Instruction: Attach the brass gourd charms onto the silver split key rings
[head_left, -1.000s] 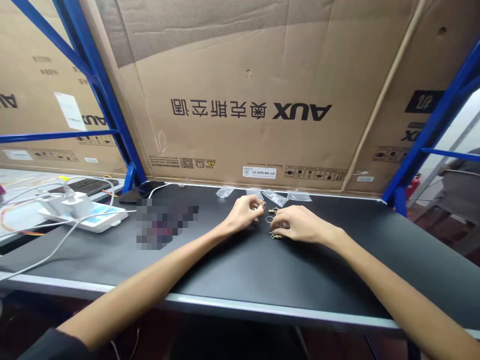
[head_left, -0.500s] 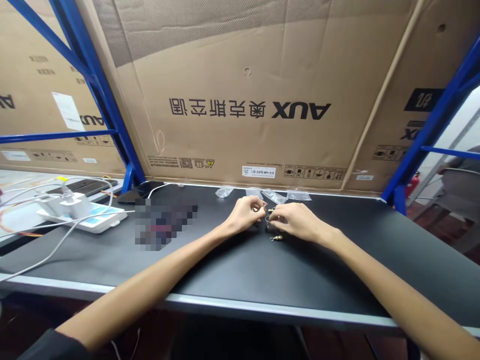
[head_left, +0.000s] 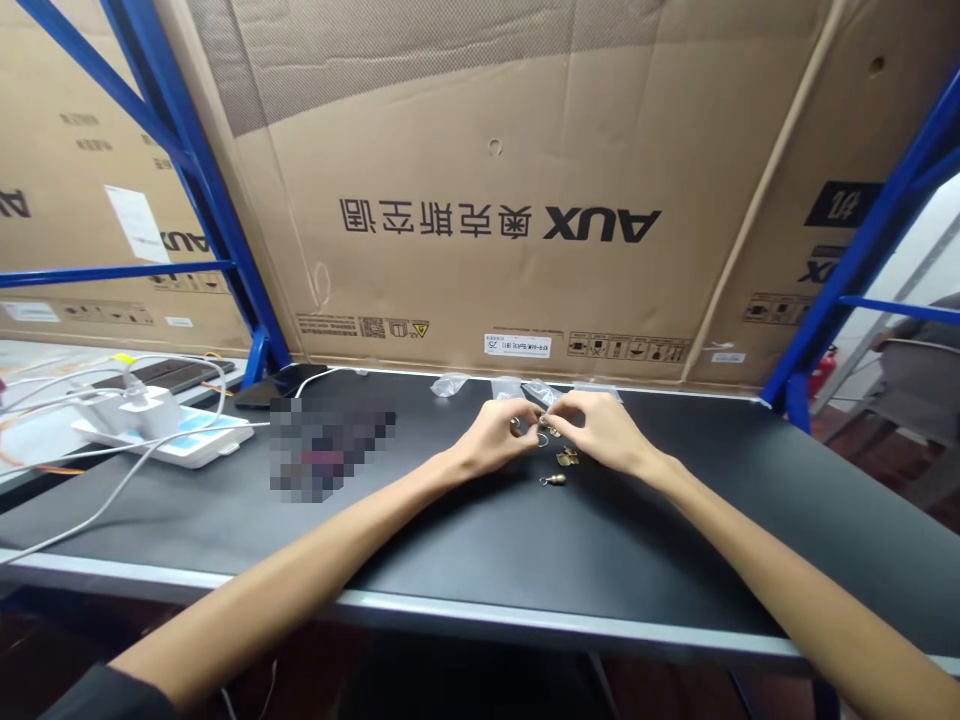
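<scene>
My left hand (head_left: pixel 499 434) is pinched closed, its fingertips meeting those of my right hand (head_left: pixel 602 430) above the table. The right thumb and forefinger are pressed together too. A small brass-coloured piece (head_left: pixel 544 422) shows at the fingertips; its shape is mostly hidden. Just below the left fingertips is a thin metal ring (head_left: pixel 542 440), and I cannot tell whether it hangs or lies there. Flat, gold-coloured charms (head_left: pixel 568 458) lie beside the right hand. Nearer to me rests a gourd-shaped brass pendant (head_left: pixel 556 480) with a small ring at its left end.
Several clear plastic bags (head_left: pixel 448 385) lie along the back edge of the black table (head_left: pixel 480 545). A large cardboard box (head_left: pixel 450 280) stands behind, between blue rack posts (head_left: pixel 817 300). At left are a white power strip (head_left: pixel 202 440) with cables, a dark phone (head_left: pixel 281 385) and a pixelated patch.
My right hand has moved slightly up and away from the table pieces to meet my left fingertips. The gold charms beneath it have come into view. The gourd pendant stays put.
</scene>
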